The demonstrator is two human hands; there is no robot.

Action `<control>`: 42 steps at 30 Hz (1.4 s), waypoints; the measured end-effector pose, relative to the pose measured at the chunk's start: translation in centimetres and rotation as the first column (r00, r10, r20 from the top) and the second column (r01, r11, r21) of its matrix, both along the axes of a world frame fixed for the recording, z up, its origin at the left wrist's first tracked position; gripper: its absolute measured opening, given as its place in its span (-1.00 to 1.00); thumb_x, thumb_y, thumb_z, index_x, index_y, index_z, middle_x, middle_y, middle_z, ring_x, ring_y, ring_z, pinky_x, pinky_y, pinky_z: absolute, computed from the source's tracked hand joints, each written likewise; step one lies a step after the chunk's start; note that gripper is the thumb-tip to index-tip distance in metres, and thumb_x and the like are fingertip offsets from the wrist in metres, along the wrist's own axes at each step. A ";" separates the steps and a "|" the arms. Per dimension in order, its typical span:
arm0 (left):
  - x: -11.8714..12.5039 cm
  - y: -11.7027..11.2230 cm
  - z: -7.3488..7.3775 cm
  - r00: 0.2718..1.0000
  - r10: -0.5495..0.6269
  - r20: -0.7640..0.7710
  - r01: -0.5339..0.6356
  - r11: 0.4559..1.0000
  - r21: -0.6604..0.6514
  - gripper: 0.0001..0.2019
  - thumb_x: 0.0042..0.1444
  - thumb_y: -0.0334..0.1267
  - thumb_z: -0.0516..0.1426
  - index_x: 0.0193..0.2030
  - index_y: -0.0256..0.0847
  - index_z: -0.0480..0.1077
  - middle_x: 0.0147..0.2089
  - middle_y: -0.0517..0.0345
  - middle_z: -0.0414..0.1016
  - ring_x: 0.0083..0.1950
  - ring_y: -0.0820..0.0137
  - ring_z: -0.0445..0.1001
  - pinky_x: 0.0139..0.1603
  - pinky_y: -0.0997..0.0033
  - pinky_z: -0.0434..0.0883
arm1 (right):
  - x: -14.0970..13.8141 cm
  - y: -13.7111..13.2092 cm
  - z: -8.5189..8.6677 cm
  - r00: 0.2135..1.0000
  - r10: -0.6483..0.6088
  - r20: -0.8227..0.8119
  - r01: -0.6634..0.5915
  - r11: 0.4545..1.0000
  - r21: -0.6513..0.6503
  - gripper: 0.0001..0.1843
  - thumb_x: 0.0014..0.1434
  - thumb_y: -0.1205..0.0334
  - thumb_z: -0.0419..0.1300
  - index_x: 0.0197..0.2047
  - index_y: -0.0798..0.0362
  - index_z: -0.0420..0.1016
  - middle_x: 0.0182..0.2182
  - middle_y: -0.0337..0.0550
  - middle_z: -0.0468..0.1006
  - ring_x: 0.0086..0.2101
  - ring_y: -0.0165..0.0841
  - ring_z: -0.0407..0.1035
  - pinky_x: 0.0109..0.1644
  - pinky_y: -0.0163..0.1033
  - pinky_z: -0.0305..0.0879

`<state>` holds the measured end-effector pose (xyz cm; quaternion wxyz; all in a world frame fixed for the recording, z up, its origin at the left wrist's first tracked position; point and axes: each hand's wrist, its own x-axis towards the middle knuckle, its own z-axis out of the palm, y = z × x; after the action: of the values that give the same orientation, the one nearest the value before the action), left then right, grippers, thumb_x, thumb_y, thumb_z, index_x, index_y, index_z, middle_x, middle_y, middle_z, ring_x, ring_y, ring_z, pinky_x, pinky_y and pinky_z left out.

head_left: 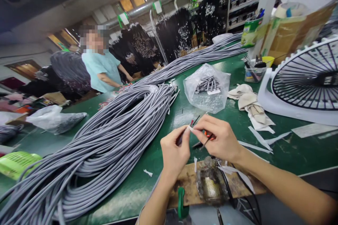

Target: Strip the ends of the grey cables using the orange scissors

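Note:
In the head view, my left hand (175, 149) is closed round the end of a grey cable, mostly hidden in the fist. Short red and black wires (194, 121) stick out past the fingertips. My right hand (218, 137) meets it there, thumb and finger pinching a small white strip (190, 128) at the cable end. An orange-handled tool (208, 135) with dark metal parts shows under my right palm; whether that hand grips it or it lies behind, I cannot tell. Below my hands sits a worn metal block (211, 184) on a wooden board (182, 182).
A large coil of grey cables (116, 137) fills the left of the green table (179, 112). Beyond my hands lies an open plastic bag (207, 88) of short grey pieces. Cloth gloves (250, 103), white strips (260, 140) and a fan (303, 81) are right. A person (100, 63) stands across the table.

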<state>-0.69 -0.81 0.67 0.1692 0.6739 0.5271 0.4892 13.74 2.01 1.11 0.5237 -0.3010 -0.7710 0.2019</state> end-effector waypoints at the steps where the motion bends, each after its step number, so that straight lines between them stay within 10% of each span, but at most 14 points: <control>1: 0.0 0.0 -0.1 0.993 -0.015 -0.114 0.019 0.999 0.040 -0.79 0.13 -0.29 0.04 -0.23 -0.29 0.48 -0.51 0.15 0.34 -0.50 0.47 0.27 -0.45 0.51 0.23 | 0.0 0.0 -0.1 1.000 -0.011 0.029 0.011 1.000 0.023 -0.85 0.13 0.33 0.07 -0.39 0.13 0.45 -0.44 -0.13 0.41 -0.41 -0.42 0.28 -0.33 -0.31 0.20; 5: -0.2 0.0 -0.2 0.933 -0.202 -0.298 0.214 0.977 0.008 -0.79 0.13 -0.33 0.03 -0.21 -0.29 0.48 -0.50 0.15 0.31 -0.49 0.49 0.23 -0.46 0.51 0.19 | 0.7 1.2 0.1 1.000 -0.019 -0.020 0.014 0.965 -0.263 -0.84 0.07 0.28 0.08 -0.48 0.13 0.40 -0.50 -0.18 0.39 -0.49 -0.45 0.24 -0.42 -0.34 0.15; 11: -0.5 0.2 0.5 0.882 -0.187 0.433 0.310 0.922 -0.232 -0.68 0.10 -0.19 0.09 -0.04 -0.29 0.39 -0.58 0.27 0.20 -0.64 0.61 0.02 -0.65 0.58 0.00 | 1.3 2.5 0.6 0.956 0.242 -0.163 -0.289 0.696 -0.657 -0.83 -0.08 0.22 0.15 -0.56 0.16 0.40 -0.62 -0.27 0.35 -0.56 -0.50 0.16 -0.49 -0.36 0.07; 16: -0.8 0.3 0.8 0.708 -0.191 0.680 0.469 0.847 -0.252 -0.54 0.04 -0.19 0.16 0.08 -0.27 0.29 -0.56 0.29 0.21 -0.67 0.69 -0.10 -0.68 0.62 -0.15 | 0.6 1.6 0.5 0.969 0.218 -0.116 -0.247 0.825 -0.509 -0.81 0.05 0.18 0.12 -0.36 0.13 0.45 -0.50 -0.26 0.41 -0.57 -0.53 0.14 -0.52 -0.39 0.05; 22: -0.9 0.3 0.7 0.794 -0.149 0.590 0.371 0.887 -0.275 -0.56 0.00 -0.17 0.18 0.01 -0.36 0.38 -0.56 0.26 0.19 -0.62 0.66 0.00 -0.66 0.61 -0.07 | 0.2 1.1 -0.2 0.992 0.055 0.113 -0.048 0.997 -0.061 -0.71 0.17 0.23 0.05 -0.53 0.11 0.44 -0.57 -0.21 0.36 -0.52 -0.48 0.18 -0.42 -0.34 0.10; 26: -1.5 0.4 0.9 0.751 -0.225 0.621 0.465 0.848 -0.254 -0.51 0.05 -0.19 0.15 0.13 -0.27 0.26 -0.52 0.23 0.25 -0.64 0.68 -0.03 -0.66 0.62 -0.08 | 1.0 1.4 0.2 0.997 -0.069 -0.024 0.063 0.980 -0.186 -0.81 0.14 0.23 0.07 -0.40 0.10 0.46 -0.55 -0.26 0.33 -0.60 -0.53 0.10 -0.54 -0.38 0.03; 30: -1.7 0.3 1.2 0.669 -0.292 0.684 0.586 0.773 -0.243 -0.32 0.08 -0.21 0.13 0.30 -0.14 -0.08 -0.53 0.26 0.29 -0.67 0.69 -0.08 -0.68 0.65 -0.11 | 1.0 1.3 0.6 0.950 0.296 -0.099 -0.309 0.851 -0.425 -0.71 0.10 0.20 0.13 -0.10 0.07 0.39 -0.45 -0.29 0.40 -0.68 -0.60 0.02 -0.65 -0.41 -0.04; 33: -1.4 0.2 1.0 0.770 -0.280 0.573 0.501 0.822 -0.271 -0.35 0.08 -0.20 0.12 0.28 -0.16 -0.03 -0.57 0.28 0.29 -0.67 0.65 0.00 -0.68 0.66 -0.02 | 0.4 1.1 0.2 0.960 0.281 -0.012 -0.271 0.913 -0.305 -0.79 0.15 0.23 0.08 -0.41 0.12 0.47 -0.54 -0.24 0.41 -0.58 -0.52 0.18 -0.50 -0.38 0.10; 37: -0.4 0.1 0.2 0.988 -0.139 0.061 0.146 0.980 -0.135 -0.69 0.09 -0.30 0.07 -0.02 -0.26 0.42 -0.44 0.08 0.48 -0.51 0.48 0.35 -0.49 0.53 0.30 | -0.2 1.1 -0.6 0.988 0.031 0.149 -0.020 0.997 -0.077 -0.72 0.15 0.35 0.03 -0.55 0.13 0.43 -0.57 -0.20 0.37 -0.51 -0.46 0.21 -0.39 -0.34 0.09; 42: -1.7 1.8 -0.6 0.972 0.074 -0.225 -0.071 0.997 0.021 -0.70 0.06 -0.42 0.03 -0.10 -0.25 0.48 -0.28 -0.02 0.56 -0.45 0.39 0.46 -0.37 0.45 0.36 | -1.0 -0.7 -0.8 0.960 0.197 0.201 -0.195 0.980 -0.032 -0.74 0.06 0.45 0.01 -0.61 0.12 0.37 -0.63 -0.26 0.30 -0.56 -0.49 0.15 -0.48 -0.36 0.01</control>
<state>-2.35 1.04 0.10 0.0861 0.7065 0.5642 0.4185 12.73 1.35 0.27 0.4177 -0.2455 -0.8452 0.2257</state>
